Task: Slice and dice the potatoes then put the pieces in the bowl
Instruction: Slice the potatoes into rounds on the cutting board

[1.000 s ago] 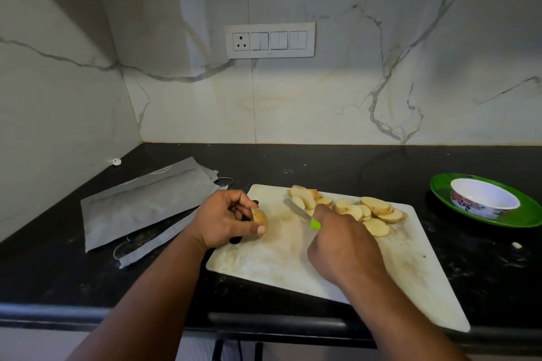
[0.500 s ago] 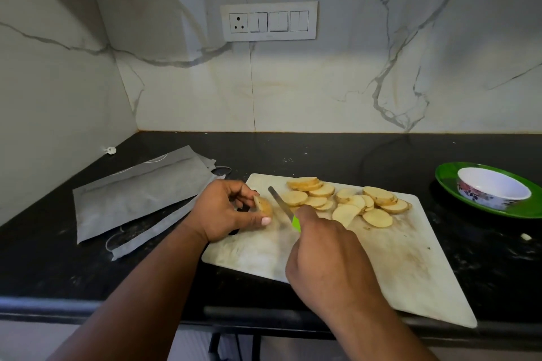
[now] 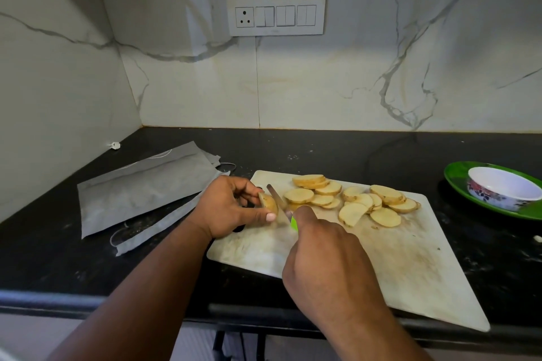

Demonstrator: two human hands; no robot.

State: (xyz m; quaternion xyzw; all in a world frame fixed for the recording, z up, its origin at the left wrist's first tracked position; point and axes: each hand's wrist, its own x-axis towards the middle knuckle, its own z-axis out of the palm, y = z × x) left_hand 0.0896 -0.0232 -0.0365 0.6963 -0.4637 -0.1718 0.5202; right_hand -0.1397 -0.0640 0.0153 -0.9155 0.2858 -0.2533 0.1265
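Observation:
A white cutting board point(image 3: 410, 267) lies on the black counter. My left hand point(image 3: 228, 208) pinches a small potato end piece point(image 3: 269, 203) at the board's left edge. My right hand point(image 3: 325, 255) grips a green-handled knife point(image 3: 278, 199), its blade standing just right of the piece. Several round potato slices point(image 3: 352, 199) lie spread over the far half of the board. The white bowl point(image 3: 504, 190) with a flowered outside sits at the far right, with nothing seen inside it.
The bowl stands on a green plate point(image 3: 457, 176). Grey pouches point(image 3: 140, 187) lie on the counter point(image 3: 322, 152) left of the board. A marble wall with a switch panel point(image 3: 275, 15) rises behind. The counter's front edge runs below my arms.
My right hand has drawn the knife left from the slice pile to right beside the end piece held by my left hand. The camera has tilted slightly.

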